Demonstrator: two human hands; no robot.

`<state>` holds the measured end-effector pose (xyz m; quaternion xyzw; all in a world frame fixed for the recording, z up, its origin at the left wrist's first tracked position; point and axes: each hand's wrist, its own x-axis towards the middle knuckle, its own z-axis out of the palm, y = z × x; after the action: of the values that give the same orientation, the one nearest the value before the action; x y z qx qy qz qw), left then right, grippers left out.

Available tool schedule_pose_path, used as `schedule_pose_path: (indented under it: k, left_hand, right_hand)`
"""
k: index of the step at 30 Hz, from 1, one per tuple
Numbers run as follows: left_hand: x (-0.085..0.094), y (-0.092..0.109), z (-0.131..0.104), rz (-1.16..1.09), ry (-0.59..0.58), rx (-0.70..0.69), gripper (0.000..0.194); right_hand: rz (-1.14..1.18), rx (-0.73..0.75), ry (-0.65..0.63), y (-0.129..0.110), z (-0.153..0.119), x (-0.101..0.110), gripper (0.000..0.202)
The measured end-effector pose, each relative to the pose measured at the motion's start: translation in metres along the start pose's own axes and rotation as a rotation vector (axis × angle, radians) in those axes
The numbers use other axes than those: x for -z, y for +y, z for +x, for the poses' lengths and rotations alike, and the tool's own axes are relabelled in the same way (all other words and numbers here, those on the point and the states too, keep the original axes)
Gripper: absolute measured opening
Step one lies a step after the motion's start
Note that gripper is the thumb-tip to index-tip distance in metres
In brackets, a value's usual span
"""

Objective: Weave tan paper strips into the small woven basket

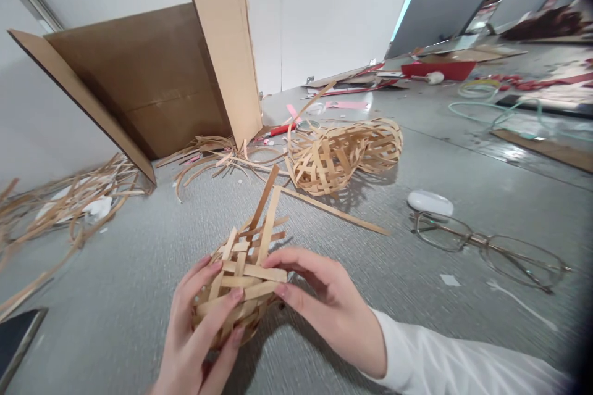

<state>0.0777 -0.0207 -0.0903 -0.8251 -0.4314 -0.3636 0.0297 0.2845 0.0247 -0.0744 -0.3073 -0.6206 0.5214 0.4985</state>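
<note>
A small, partly woven basket of flat tan strips sits low in the middle of the view, with several loose strip ends sticking up from its far side. My left hand wraps round its left side, fingers spread over the weave. On the right, my right hand pinches a strip end at the basket's edge between thumb and forefinger. The basket's underside is hidden. Just beyond it lies a single loose strip on the table.
A woven strip piece lies farther back. Behind stands an open cardboard box with loose strips around it. Glasses and a white oval case are at right. A dark flat device lies at left.
</note>
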Motion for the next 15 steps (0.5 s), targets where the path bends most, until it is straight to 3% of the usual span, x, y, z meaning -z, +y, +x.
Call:
schedule_pose_path:
  k: [9, 15]
  left_hand:
    - [0.001, 0.002, -0.001, 0.072, -0.031, -0.036, 0.046]
    - [0.020, 0.008, 0.010, 0.059, -0.057, 0.095, 0.040]
  right_hand:
    - [-0.063, 0.087, 0.066, 0.004, 0.002, -0.001, 0.027]
    - [-0.055, 0.105, 0.018, 0.002, 0.001, -0.002, 0.033]
